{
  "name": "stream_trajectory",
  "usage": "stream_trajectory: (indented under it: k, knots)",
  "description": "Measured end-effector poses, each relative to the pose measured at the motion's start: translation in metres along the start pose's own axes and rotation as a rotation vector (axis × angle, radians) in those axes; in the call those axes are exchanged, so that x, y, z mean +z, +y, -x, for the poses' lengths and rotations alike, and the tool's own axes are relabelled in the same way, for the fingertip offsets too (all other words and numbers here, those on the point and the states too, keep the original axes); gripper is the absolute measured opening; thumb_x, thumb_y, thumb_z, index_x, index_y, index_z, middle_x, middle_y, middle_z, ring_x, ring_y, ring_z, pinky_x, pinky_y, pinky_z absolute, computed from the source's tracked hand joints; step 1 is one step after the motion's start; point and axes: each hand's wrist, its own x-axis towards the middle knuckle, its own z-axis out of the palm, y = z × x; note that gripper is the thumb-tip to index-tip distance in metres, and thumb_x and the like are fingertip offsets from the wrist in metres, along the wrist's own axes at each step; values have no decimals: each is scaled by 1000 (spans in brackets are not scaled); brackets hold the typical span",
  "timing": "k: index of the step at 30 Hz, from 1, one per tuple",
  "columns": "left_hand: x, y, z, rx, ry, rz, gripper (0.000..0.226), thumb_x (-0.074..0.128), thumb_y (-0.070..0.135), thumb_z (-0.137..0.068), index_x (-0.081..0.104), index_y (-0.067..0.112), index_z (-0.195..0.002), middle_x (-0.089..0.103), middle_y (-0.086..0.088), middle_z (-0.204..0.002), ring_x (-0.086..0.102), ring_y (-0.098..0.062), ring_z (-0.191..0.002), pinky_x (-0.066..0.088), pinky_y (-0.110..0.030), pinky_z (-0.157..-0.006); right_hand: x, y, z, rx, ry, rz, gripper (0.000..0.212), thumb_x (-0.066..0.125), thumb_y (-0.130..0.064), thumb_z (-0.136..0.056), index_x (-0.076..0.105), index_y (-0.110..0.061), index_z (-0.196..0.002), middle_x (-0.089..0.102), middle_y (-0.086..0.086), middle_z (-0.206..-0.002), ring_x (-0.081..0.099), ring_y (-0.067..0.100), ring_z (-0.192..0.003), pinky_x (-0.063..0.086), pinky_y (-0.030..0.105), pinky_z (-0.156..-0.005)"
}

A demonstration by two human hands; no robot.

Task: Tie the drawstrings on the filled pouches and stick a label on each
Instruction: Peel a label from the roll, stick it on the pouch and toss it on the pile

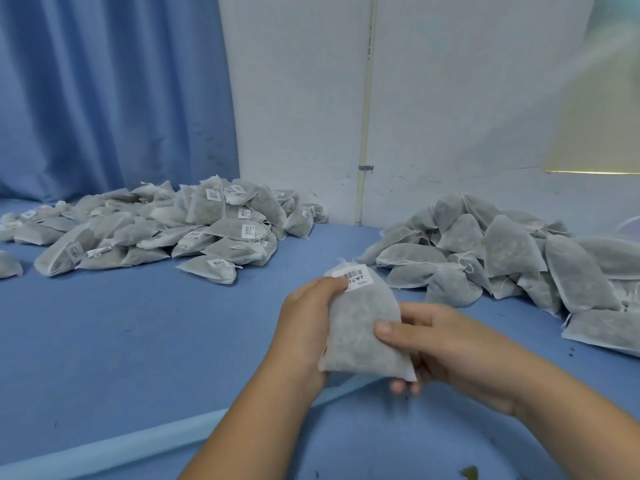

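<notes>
We hold the pouch [363, 327] above the desk [138, 323], our left hand [311, 317] gripping its left edge with the thumb at the label [356, 276], our right hand [446, 348] pinching its lower right side.

Filled white pouch [363, 327] upright in hands, barcode label [353, 276] on top.

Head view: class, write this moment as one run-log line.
pouch: in both hands | label: on, near top | left hand: holds top | right hand: holds lower edge
</notes>
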Motion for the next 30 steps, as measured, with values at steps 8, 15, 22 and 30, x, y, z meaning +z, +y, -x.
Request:
stream_trajectory:
  k: [8, 15, 22, 30]
  knots:
    - [-45, 27, -21, 75, 217, 537, 31, 43, 34, -100, 60, 14, -82, 69, -4, -66, 67, -20, -60, 50, -26, -51, 36, -32, -90, 121, 131, -255, 11, 68, -17, -84, 63, -12, -76, 54, 2, -56, 44, 10, -42, 35, 18, -37]
    - [-76, 33, -34, 114, 440, 593, 29, 40, 36, -99, 57, 13, -103, 63, -11, -107, 62, -24, -78, 43, -30, -63, 61, -79, -180, -41, 208, -596, 5, 62, -3, -91, 59, 0, -91, 58, 21, -114, 66, 29, -97, 57, 27, -76]
    - [-55, 26, -34, 125, 266, 383, 22, 48, 31, -94, 62, 15, -94, 68, -3, -78, 59, -18, -56, 42, -28, -56, 45, -47, -166, 12, 284, -330, 23, 39, -3, -98, 59, 1, -107, 65, 14, -92, 69, 23, -65, 59, 28, -60]
    - [-8, 2, -10, 607, 32, -294, 13, 57, 28, -76, 67, 35, -81, 65, 11, -77, 58, -8, -61, 44, -17, -58, -18, -14, -101, -25, 523, -168, 31, 35, 7, -90, 65, 0, -88, 68, 16, -83, 64, 23, -56, 54, 27, -51]
